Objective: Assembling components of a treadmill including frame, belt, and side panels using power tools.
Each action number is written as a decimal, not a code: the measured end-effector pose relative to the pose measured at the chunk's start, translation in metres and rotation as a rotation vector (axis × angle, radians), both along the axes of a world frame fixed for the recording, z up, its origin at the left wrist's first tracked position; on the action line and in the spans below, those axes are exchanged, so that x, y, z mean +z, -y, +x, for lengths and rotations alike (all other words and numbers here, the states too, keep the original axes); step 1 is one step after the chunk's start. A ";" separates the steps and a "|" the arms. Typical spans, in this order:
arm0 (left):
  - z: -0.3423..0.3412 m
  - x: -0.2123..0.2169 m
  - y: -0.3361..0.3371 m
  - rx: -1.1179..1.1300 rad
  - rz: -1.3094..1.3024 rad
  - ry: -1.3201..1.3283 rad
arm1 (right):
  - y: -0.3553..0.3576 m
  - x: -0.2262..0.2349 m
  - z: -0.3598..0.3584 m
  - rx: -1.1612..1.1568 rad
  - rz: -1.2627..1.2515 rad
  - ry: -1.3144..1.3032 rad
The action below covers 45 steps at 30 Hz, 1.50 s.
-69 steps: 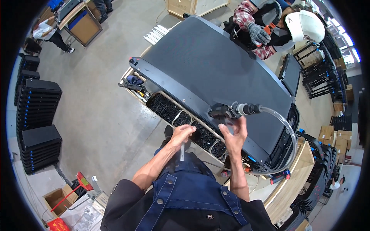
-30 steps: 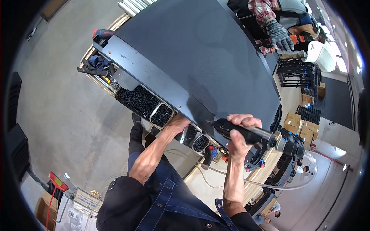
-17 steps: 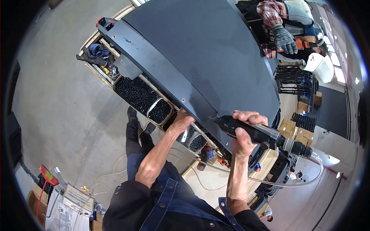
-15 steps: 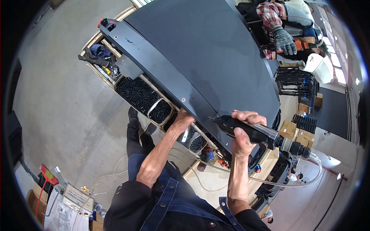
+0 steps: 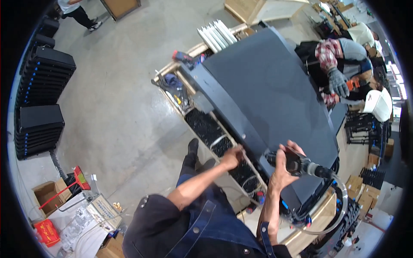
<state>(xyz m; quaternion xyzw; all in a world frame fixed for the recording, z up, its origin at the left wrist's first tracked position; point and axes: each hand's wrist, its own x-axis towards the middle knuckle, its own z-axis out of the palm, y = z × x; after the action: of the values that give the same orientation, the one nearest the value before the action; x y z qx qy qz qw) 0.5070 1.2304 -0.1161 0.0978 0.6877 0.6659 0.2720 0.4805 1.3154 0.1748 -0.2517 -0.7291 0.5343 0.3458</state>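
Observation:
My right hand [image 5: 282, 174] is wrapped round a black air screwdriver [image 5: 296, 163] that lies nearly level over the near end of a large dark grey panel [image 5: 275, 90]. A clear hose [image 5: 344, 200] loops from the tool's back end. My left hand [image 5: 232, 157] is beside the panel's near edge, above a row of bins. Its fingers are curled together, and blur hides whatever they may hold. Black screws [image 5: 202, 124] fill the long bin next to it, and smaller dark parts [image 5: 223, 146] lie in the adjoining bin.
Across the panel a co-worker's gloved hand [image 5: 338, 82] is by an orange tool [image 5: 352, 84]. White tubes [image 5: 217, 35] lie beyond the panel's far end. Stacked black panels [image 5: 41, 129] stand at the left. A red-headed broom [image 5: 81, 178] and a cardboard box [image 5: 49, 193] are at lower left.
The view has swung, so the panel and bins sit further right and lower. My left hand has drawn back slightly from the panel's edge. My right hand still grips the air screwdriver.

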 end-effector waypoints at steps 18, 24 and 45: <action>-0.087 0.058 -0.002 -0.429 0.368 1.079 | -0.029 0.066 0.039 -0.244 -0.096 -0.296; -0.072 0.028 -0.034 -0.492 0.639 1.462 | 0.015 0.041 0.144 -0.226 -0.127 0.025; 0.038 -0.003 0.010 -0.086 -0.213 1.060 | -0.183 -0.199 0.741 -1.188 -0.341 0.248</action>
<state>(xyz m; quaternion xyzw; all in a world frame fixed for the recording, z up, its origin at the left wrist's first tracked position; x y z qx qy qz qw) 0.5451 1.2206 -0.1190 -0.2515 0.5154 0.5388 0.6171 1.2218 1.4985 -0.0245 -0.7253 -0.4042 0.3267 0.4514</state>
